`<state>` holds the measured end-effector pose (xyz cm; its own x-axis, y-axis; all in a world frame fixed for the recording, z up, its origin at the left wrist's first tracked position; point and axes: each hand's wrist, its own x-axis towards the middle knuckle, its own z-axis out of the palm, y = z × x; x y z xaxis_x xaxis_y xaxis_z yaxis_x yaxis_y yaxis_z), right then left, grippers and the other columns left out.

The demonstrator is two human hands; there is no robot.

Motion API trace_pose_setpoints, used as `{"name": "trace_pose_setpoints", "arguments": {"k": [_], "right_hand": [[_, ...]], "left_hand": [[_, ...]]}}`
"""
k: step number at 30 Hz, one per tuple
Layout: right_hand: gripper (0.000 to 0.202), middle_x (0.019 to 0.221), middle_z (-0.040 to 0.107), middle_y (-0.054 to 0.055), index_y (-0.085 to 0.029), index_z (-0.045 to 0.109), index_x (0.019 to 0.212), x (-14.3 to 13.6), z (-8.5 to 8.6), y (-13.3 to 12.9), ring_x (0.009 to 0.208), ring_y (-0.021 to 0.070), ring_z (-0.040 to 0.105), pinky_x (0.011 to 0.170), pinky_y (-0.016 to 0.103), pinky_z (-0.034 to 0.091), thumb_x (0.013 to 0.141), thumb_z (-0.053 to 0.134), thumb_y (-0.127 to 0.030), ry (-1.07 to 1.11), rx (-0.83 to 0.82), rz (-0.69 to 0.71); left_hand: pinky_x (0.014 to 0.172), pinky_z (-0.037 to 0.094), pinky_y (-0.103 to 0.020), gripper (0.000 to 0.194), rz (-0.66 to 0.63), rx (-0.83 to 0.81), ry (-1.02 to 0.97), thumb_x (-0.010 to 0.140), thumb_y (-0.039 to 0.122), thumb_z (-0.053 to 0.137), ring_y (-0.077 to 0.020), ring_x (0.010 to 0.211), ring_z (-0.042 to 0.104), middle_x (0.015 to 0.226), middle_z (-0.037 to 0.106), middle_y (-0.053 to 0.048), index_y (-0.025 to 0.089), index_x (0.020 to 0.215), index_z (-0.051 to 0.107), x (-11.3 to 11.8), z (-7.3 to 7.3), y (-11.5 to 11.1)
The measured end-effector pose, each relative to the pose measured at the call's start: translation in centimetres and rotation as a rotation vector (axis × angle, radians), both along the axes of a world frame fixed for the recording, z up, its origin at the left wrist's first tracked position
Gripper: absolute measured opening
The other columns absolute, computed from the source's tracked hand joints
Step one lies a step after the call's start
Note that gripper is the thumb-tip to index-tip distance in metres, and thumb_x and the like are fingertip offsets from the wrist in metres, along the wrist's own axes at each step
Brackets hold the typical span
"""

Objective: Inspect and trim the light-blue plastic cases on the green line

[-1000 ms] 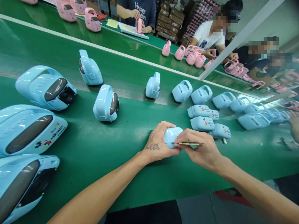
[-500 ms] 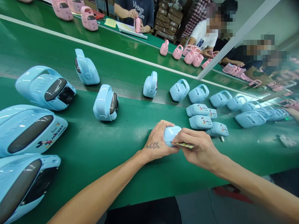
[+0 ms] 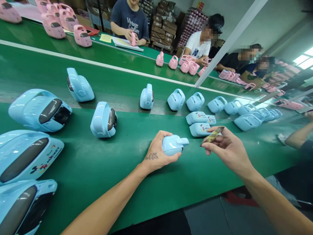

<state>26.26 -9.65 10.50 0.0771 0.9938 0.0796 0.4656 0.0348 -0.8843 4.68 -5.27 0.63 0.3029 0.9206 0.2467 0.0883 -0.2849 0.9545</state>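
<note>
My left hand is wrapped round a light blue plastic housing with a looped handle, low over the green work surface. The handle points to the right, and part of the housing is hidden by my fingers. My right hand is off to the right, apart from the housing. Between its thumb and fingers it pinches a thin, flat yellowish strip with dark edges; its exact kind does not show. Just behind that hand lie several blue printed panels with a cartoon mouse.
Large blue housings with dark windows stand at the left. Smaller blue housings form a row along the line to the right. Beyond a white rail, people handle pink housings. A slanted white post rises at the right.
My right hand has moved away from the blue housing to the right, taking the strip with it. The housing has turned in my left hand so its handle shows. The camera view has shifted.
</note>
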Motion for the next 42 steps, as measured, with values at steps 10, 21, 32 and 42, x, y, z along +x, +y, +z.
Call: {"name": "trace_pose_setpoints", "arguments": {"k": [10,21,32,42], "right_hand": [[0.064,0.074,0.072,0.002,-0.016,0.055,0.129,7.0,-9.1,-0.7,0.054,0.0213,0.067,0.060,0.039,0.058,0.078,0.076,-0.050,-0.431,-0.260,-0.235],[0.079,0.132,0.068,0.011,-0.024,0.062,0.132,-4.1,-7.6,1.5,0.120,0.0324,0.064,0.107,0.051,0.049,0.061,0.091,-0.039,0.026,-0.044,0.122],[0.044,0.070,0.071,0.003,-0.018,0.067,0.088,-5.3,-8.5,-3.2,0.056,0.0179,0.068,0.055,0.028,0.051,0.090,0.061,-0.061,0.346,-0.454,0.101],[0.061,0.046,0.049,0.000,-0.021,0.043,0.047,-7.5,-8.0,3.6,0.045,0.0119,0.042,0.050,0.029,0.028,0.098,0.037,-0.054,-0.235,0.665,0.419]], "left_hand": [[0.080,0.054,-0.040,0.057,-0.022,-0.113,0.000,0.065,0.032,0.082,-0.0233,0.093,0.065,0.109,0.062,-0.005,0.025,0.114,0.053,-0.4,0.6,0.0],[0.089,0.054,-0.041,0.072,-0.097,-0.193,0.027,0.060,0.036,0.087,-0.0259,0.105,0.063,0.123,0.061,-0.007,0.028,0.122,0.051,-2.1,1.2,1.7],[0.081,0.051,-0.035,0.050,-0.298,-0.379,0.118,0.070,0.049,0.076,-0.0237,0.088,0.064,0.097,0.069,-0.002,0.022,0.111,0.066,-4.3,1.8,4.1],[0.082,0.044,-0.032,0.029,-0.502,-0.367,0.115,0.076,0.045,0.060,-0.0227,0.087,0.056,0.084,0.064,-0.002,0.017,0.082,0.067,-2.1,1.1,5.2]]}}
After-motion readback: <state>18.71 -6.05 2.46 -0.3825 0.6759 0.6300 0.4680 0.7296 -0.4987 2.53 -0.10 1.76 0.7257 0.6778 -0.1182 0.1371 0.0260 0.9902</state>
